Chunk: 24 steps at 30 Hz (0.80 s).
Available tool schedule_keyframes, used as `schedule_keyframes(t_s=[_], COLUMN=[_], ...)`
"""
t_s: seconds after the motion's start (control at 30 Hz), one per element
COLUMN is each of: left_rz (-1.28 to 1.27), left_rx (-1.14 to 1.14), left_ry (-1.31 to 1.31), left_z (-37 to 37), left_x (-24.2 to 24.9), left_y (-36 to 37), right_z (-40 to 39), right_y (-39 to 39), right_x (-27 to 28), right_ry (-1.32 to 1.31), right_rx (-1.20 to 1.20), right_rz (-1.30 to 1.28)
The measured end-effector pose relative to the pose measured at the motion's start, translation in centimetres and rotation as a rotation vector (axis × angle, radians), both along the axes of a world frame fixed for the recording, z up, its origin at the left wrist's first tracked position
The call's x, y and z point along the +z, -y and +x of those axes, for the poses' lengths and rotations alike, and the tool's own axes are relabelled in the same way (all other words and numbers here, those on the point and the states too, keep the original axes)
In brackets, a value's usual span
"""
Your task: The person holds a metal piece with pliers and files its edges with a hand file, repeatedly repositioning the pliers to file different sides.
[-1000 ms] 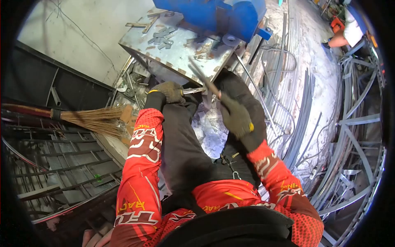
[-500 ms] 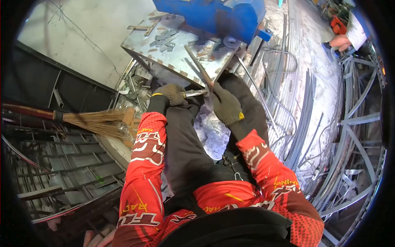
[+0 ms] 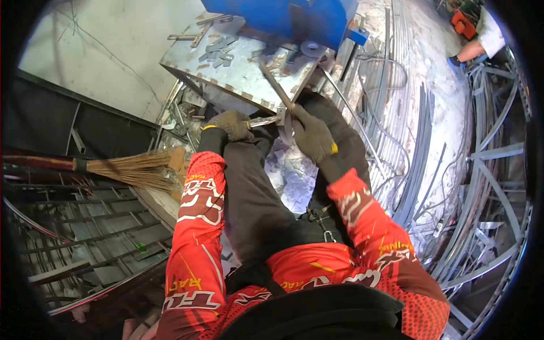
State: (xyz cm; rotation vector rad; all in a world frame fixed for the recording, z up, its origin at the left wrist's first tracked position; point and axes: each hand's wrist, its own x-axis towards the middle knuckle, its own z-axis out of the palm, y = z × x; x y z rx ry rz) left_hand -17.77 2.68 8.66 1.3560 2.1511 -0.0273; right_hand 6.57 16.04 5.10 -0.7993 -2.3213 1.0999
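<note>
My left hand [image 3: 230,126], in a dark knitted glove, is closed around a pair of metal pliers [image 3: 262,122]. The jaws grip a small metal piece [image 3: 281,116] at the near corner of the metal-topped table [image 3: 249,85]. My right hand [image 3: 313,136], gloved as well, wraps the near end of a long flat metal bar [image 3: 274,85]. That bar slants up over the table edge, right beside the small piece and the plier tips. Both hands are above my knees.
On the table lie several small cut metal pieces [image 3: 218,51], a round disc [image 3: 310,49] and a blue machine [image 3: 277,20]. A broom [image 3: 130,167] is at left, with metal grating below it. Long steel strips [image 3: 418,153] lie at right. Another person's leg [image 3: 470,51] shows at upper right.
The bar in my right hand, smeared by motion before, now shows sharper and touches lower near the plier tips. The whole view has shifted slightly; both grips stay the same.
</note>
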Motion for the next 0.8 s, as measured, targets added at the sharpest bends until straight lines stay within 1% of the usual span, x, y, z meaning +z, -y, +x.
schedule_keyframes(t_s=[0.07, 0.1, 0.17, 0.23, 0.27, 0.33, 0.37, 0.43, 0.5, 0.53, 0.6, 0.63, 0.7, 0.73, 0.77, 0.8], left_rz=[-0.004, 0.002, 0.004, -0.002, 0.078, 0.067, 0.059, 0.047, 0.049, 0.052, 0.083, 0.083, -0.013, 0.008, 0.009, 0.050], left_rx=[-0.023, -0.031, -0.054, -0.028, -0.067, -0.013, 0.026, 0.017, -0.002, 0.027, 0.077, 0.073, 0.018, 0.141, 0.154, 0.101], left_ry=[-0.061, -0.102, -0.072, -0.044, -0.050, -0.023, -0.001, -0.013, -0.033, -0.004, 0.018, 0.010, -0.072, -0.006, 0.006, -0.018], left_z=[0.2, 0.1, -0.5, -0.2, -0.4, -0.4, -0.3, -0.2, -0.3, -0.2, -0.4, -0.2, 0.3, 0.8, 0.4, -0.2], left_x=[0.0, -0.2, -0.9, -0.4, -0.9, -1.0, -1.0, -0.9, -0.6, -0.6, -1.1, -0.5, 0.2, 0.6, -0.4, -1.4], left_y=[0.3, 0.1, 0.0, 0.0, 0.3, 0.6, 0.6, 0.6, 0.2, 0.3, 0.5, 0.4, 0.1, 0.5, 0.7, 0.6], right_z=[-1.9, -1.7, 1.4, 5.5, 7.8, 10.6, 10.5, 9.5, 5.3, 3.2, 0.1, 0.1, 0.0, 0.7, 2.4, 4.1], right_y=[-1.1, -1.2, 0.5, 2.4, 3.6, 5.8, 5.8, 5.0, 3.4, 1.9, -0.4, -0.4, -0.4, -0.1, 0.5, 1.3], right_x=[0.8, 1.1, 3.4, -0.3, -1.0, -1.4, -1.4, -1.0, -0.6, -0.2, 0.7, 1.1, 1.9, 1.6, 0.9, 0.3], right_ry=[-0.074, -0.080, 0.010, -0.088, -0.082, -0.072, -0.069, 0.004, -0.036, -0.043, -0.049, -0.057, -0.090, -0.081, -0.111, -0.142], right_rx=[0.019, 0.017, 0.030, 0.025, 0.032, -0.021, -0.020, 0.005, -0.012, -0.024, 0.087, 0.083, 0.053, 0.065, 0.049, 0.031], right_rz=[0.033, 0.039, -0.036, 0.070, 0.069, 0.041, 0.036, -0.061, -0.064, -0.057, -0.087, -0.087, -0.114, -0.112, -0.074, -0.038])
